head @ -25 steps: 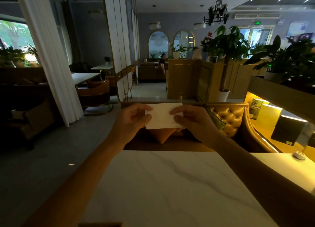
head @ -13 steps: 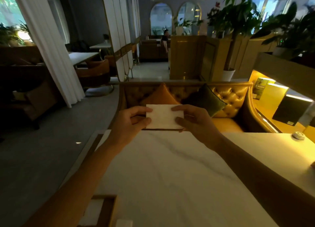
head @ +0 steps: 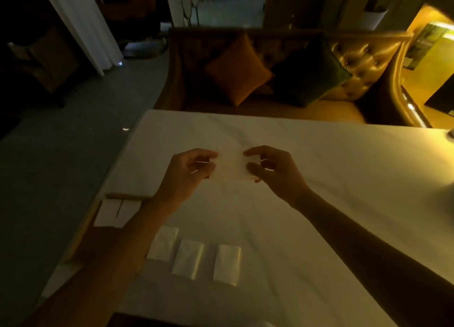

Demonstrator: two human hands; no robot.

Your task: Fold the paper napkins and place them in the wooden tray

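Currently both hands are holding one napkin (head: 231,166) above the table (head: 344,179): left hand (head: 190,172) is pinching its left edge, right hand (head: 272,170) its right edge, thumb against fingers. Three napkins (head: 188,260) are lying in a row nearer the body. Tray (head: 118,212), at the table's left edge, is holding two folded pieces.

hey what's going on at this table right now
A person is holding one paper napkin between the left hand and the right hand, just above the white table. Three more napkins lie in a row near the front edge. At the left edge sits the wooden tray with two white napkins in it, partly hidden by the left arm.
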